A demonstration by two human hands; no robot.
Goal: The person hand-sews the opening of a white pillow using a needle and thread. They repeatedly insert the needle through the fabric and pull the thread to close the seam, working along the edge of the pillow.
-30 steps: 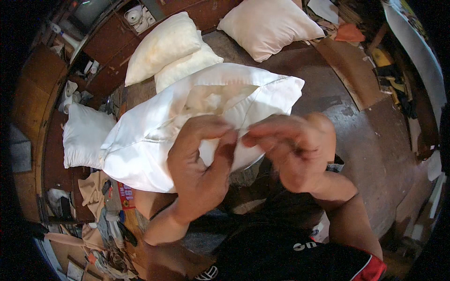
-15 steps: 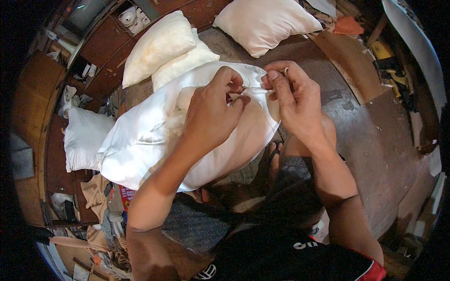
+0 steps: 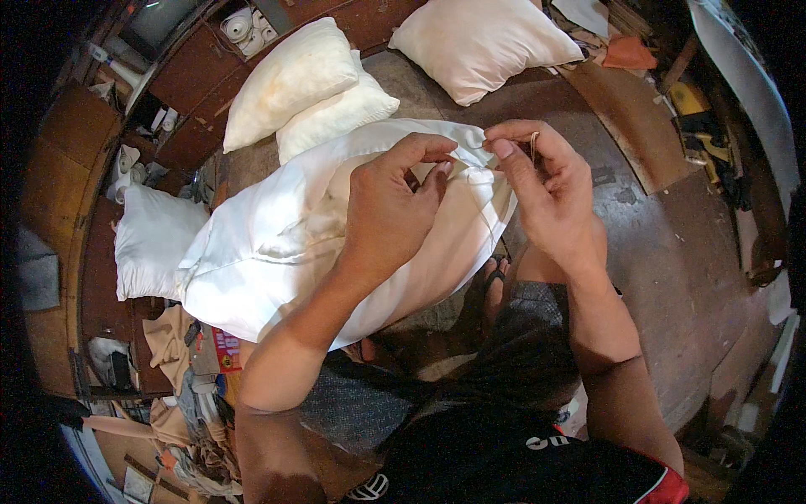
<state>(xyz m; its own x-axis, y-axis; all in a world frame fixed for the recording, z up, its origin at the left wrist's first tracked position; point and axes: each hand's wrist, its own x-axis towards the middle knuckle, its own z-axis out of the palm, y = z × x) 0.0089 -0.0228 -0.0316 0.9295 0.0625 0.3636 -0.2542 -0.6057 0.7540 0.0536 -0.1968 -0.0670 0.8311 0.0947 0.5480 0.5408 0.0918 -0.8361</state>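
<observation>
A large white satiny cushion [image 3: 420, 277] lies across my lap, its shiny cloth gathered at the upper right corner. My left hand [image 3: 390, 206] pinches the cloth by that corner between thumb and fingers. Just right of it, my right hand [image 3: 550, 189] is closed in a pinch at the cloth's edge. What lies between its fingertips is too small to make out. A thin ring-like band [image 3: 534, 144] shows at a right finger. Puckered folds [image 3: 298, 238] crease the cushion's left part.
Two stacked off-white pillows [image 3: 290, 80] lie beyond the cushion, another pillow [image 3: 478, 46] at the far right, and a smaller white one [image 3: 155, 239] at left. Wooden cabinets [image 3: 197, 71] line the far left. Cardboard [image 3: 630, 126] lies on the floor; cloth scraps [image 3: 172, 344] heap at lower left.
My right hand has shifted slightly right and away from my left hand. The view has moved a little. Both hands stay at the same corner of the cushion.
</observation>
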